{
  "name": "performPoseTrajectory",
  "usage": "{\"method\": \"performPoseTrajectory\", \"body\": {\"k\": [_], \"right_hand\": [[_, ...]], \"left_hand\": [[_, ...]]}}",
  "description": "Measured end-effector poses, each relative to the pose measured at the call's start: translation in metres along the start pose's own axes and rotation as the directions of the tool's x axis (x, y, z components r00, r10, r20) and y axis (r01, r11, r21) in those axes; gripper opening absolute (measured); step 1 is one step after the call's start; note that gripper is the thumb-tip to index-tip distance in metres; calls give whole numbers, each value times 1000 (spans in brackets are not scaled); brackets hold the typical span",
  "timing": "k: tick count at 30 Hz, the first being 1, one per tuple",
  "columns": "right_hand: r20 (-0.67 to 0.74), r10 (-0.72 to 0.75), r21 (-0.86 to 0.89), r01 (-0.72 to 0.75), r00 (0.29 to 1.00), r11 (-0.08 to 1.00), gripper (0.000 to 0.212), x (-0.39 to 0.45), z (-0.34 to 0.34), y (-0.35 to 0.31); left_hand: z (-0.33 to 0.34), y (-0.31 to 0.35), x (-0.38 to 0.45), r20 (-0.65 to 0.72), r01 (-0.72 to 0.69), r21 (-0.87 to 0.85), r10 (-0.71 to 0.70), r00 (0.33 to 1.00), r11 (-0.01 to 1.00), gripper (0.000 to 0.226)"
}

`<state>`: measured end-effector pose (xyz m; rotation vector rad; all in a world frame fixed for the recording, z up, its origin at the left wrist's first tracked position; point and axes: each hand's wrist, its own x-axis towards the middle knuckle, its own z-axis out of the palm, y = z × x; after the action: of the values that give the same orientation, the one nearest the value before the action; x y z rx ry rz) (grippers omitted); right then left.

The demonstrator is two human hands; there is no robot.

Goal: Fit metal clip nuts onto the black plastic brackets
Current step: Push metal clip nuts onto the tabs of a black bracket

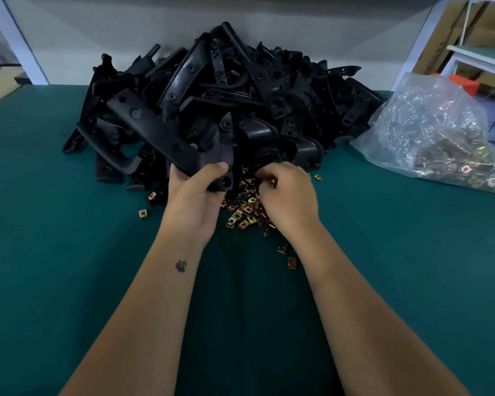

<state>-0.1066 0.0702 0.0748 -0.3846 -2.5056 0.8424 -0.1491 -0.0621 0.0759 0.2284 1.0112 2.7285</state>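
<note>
1. Just above the middle of the green table mat (69, 252), the left hand (193, 195) grips the near end of a long black plastic bracket (160, 138), thumb laid across its top face and fingers curled underneath.
2. That bracket slants up and away to the left from the hand, its far end lifted over the pile behind it.
3. Beside it, the right hand (287, 192) is curled knuckles-up over the loose nuts, its fingertips pinching a small brass-coloured metal clip nut (272, 182); only a glint of the nut shows between the fingers.
4. Both forearms reach forward from the bottom edge, converging toward the centre; the left one bears a small dark mark near the wrist.
5. Under and between the hands lies a scattered heap of brass-coloured clip nuts (247, 210), with a few strays on the mat to the left and nearer the person.
6. Behind the hands rises a large jumbled pile of black plastic brackets (240, 90), touching the nut heap at its near edge.
7. Well to the right sits a clear plastic bag (440, 124) holding more metal clip nuts.
</note>
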Motion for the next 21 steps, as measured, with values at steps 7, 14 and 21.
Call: {"method": "performPoseTrajectory", "body": {"k": [7, 14, 21], "right_hand": [[134, -157, -262, 188, 978, 947, 41, 0, 11, 3], [165, -151, -328, 199, 975, 924, 44, -4, 12, -3], [240, -169, -204, 220, 956, 954, 24, 2, -1, 2]], "left_hand": [[1, 0, -3, 60, 56, -68, -52, 997, 996, 29], [1, 2, -6, -52, 144, -70, -148, 988, 987, 28], [5, 2, -7, -53, 125, -12, -125, 991, 992, 25]]}}
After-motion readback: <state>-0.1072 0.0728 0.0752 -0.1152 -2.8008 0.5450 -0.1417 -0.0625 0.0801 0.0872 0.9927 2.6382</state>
